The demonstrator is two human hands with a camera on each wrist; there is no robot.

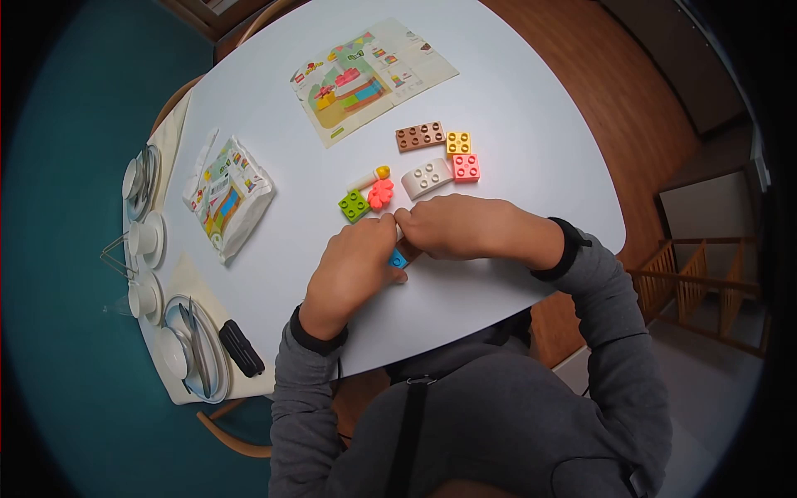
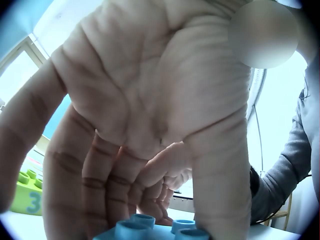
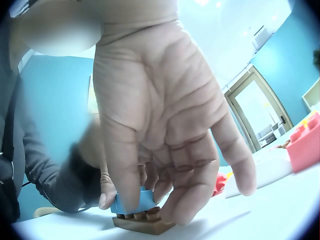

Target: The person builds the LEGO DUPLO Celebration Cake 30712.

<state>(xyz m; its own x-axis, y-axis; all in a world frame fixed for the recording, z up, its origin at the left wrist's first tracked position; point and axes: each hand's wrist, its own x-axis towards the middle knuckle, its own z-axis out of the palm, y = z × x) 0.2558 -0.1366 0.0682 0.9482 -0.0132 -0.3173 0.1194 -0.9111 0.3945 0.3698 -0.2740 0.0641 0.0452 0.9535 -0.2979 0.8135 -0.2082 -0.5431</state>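
Both hands meet over a small stack near the table's front edge. The blue brick (image 1: 398, 261) sits on a brown brick (image 3: 140, 225), partly hidden by fingers. The right hand (image 1: 465, 228) pinches the blue brick (image 3: 145, 201) between thumb and fingers, which reach down to the brown one. From the other side the left hand (image 1: 349, 261) holds the blue brick; its thumb (image 2: 220, 200) is beside the studs of the blue brick (image 2: 132, 231). Knuckles cover most of the stack in the head view.
Beyond the hands lie a green brick (image 1: 354, 206), coral flower piece (image 1: 380, 194), white curved brick (image 1: 427, 178), pink brick (image 1: 466, 168), yellow brick (image 1: 458, 143) and another brown brick (image 1: 420, 136). An instruction sheet (image 1: 407, 70) lies farther back; a bag (image 1: 232, 199) and dishes (image 1: 217, 365) are left.
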